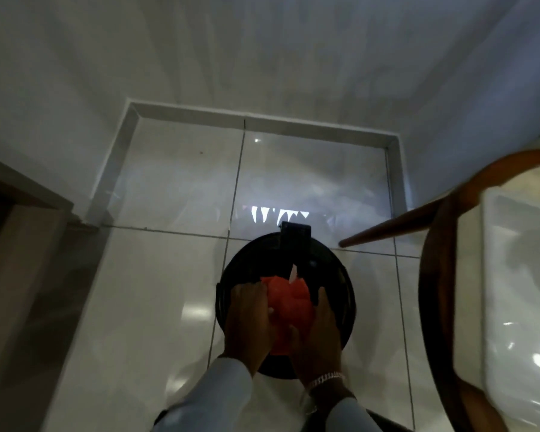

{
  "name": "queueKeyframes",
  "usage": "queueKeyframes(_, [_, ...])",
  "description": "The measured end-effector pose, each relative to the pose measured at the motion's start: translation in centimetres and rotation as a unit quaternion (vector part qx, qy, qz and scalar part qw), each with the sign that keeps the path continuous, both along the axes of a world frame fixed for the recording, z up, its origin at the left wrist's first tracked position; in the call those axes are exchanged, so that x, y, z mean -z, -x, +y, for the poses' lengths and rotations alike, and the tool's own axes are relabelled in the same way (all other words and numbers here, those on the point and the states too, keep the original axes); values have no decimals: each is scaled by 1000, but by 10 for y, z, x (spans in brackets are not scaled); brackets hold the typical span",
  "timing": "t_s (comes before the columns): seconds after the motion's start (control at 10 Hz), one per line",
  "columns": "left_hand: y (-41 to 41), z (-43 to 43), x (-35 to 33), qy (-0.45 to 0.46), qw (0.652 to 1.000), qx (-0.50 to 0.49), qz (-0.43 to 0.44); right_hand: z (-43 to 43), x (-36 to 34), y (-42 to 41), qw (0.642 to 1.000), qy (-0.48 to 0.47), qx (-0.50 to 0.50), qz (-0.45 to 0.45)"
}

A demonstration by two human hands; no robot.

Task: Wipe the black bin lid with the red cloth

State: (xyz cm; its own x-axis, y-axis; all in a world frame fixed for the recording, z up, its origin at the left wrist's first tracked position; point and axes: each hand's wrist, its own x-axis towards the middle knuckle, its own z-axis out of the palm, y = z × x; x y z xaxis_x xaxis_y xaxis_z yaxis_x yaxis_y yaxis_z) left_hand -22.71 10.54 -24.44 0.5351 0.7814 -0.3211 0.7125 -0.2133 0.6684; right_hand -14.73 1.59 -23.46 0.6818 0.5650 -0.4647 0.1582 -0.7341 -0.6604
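A round black bin lid (331, 275) faces up at me from the glossy tiled floor, with a black hinge block at its far edge. A bunched red cloth (289, 302) with a small white tag lies over the lid's middle. My left hand (248, 319) grips the cloth's left side. Its right side is held by my right hand (320, 335), which wears a metal bracelet at the wrist. Both hands are just above the lid, and I cannot tell whether the cloth touches it. The near part of the lid is hidden behind my hands.
A wooden chair (430, 275) with a pale plastic-covered seat stands close on the right, one leg reaching toward the bin. White walls form a recess behind the bin. A brown door frame (19, 219) is at the left. White floor tiles (156, 291) surround the bin.
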Motion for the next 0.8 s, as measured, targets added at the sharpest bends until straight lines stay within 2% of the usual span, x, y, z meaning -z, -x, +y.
queueKeyframes(0.1, [-2, 19, -33, 92, 995, -18, -46, 6, -22, -12, 999, 15, 24, 25])
queueKeyframes(0.3, [-15, 36, -151, 150, 980, 5, -128, -17, -148, -31, 998, -64, 8, -21])
queueKeyframes(0.4, [-52, 16, -223, 162, 970, 7, -183, -52, -218, -58, 988, -117, 82, -59])
queueKeyframes(0.5, [-105, -17, -269, 188, 958, 32, -216, -85, -256, -96, 971, -123, 167, -115])
queueKeyframes(0.6, [-148, -42, -275, 223, 951, 107, -186, -111, -256, -130, 956, -96, 257, -107])
queueKeyframes(0.7, [-167, -45, -273, 255, 944, 144, -154, -118, -229, -155, 961, -47, 271, -38])
queueKeyframes(0.8, [-159, -35, -282, 240, 953, 128, -135, -118, -211, -161, 970, 6, 242, 4])
